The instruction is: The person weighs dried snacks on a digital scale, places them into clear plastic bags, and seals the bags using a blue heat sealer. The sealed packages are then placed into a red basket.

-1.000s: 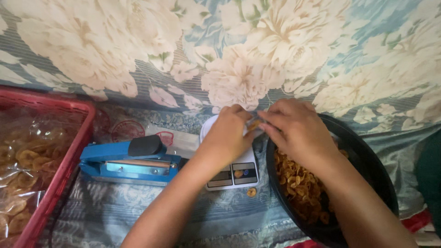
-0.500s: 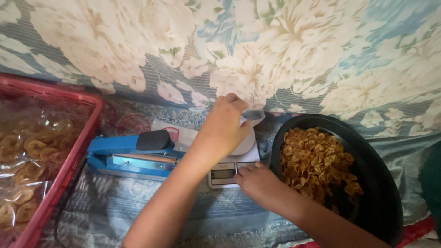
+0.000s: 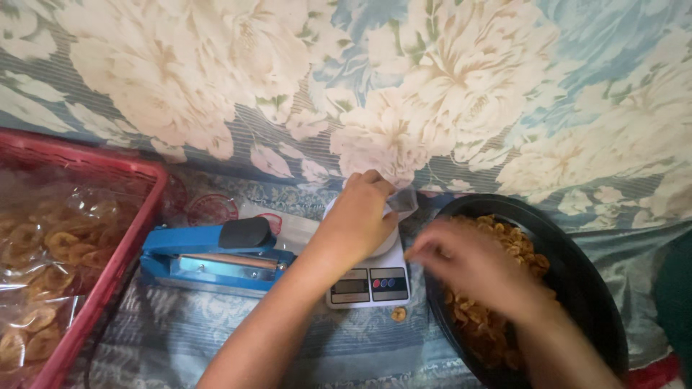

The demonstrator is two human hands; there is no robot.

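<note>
Nearest the camera, two bare forearms reached up from the bottom edge. The right hand (image 3: 468,263) was blurred, hovering over the near-left part of the round black bowl (image 3: 584,288) of golden fried chips (image 3: 497,317); its fingers pointed left toward the scale and seemed loosely bunched, but whether they pinched any chips could not be told. One single loose chip (image 3: 398,314) lay on the striped cloth (image 3: 180,338) just in front of the scale, between the two arms.

The one white kitchen scale (image 3: 369,277) sat between the bowl and the sealer, its long axis running away from the person, with the display and two buttons at the near end and the weighing platform at the far end. The left hand (image 3: 358,220) rested on that far end, covering most of the platform, fingers curled together and closed on the rim of a small clear plastic bag (image 3: 404,202). The bag stuck out past the fingertips to the right and slightly away, its mouth turned toward the bowl; its lower part was hidden under the palm.

Left of the scale lay one blue heat sealer (image 3: 209,259) with a black knob, its long axis lying left to right, nearly touching the scale. Farther left stood one red crate (image 3: 108,281) holding clear bags of packed chips (image 3: 43,245); how many could not be counted. Behind everything hung a floral fabric (image 3: 346,79) in cream and blue.
</note>
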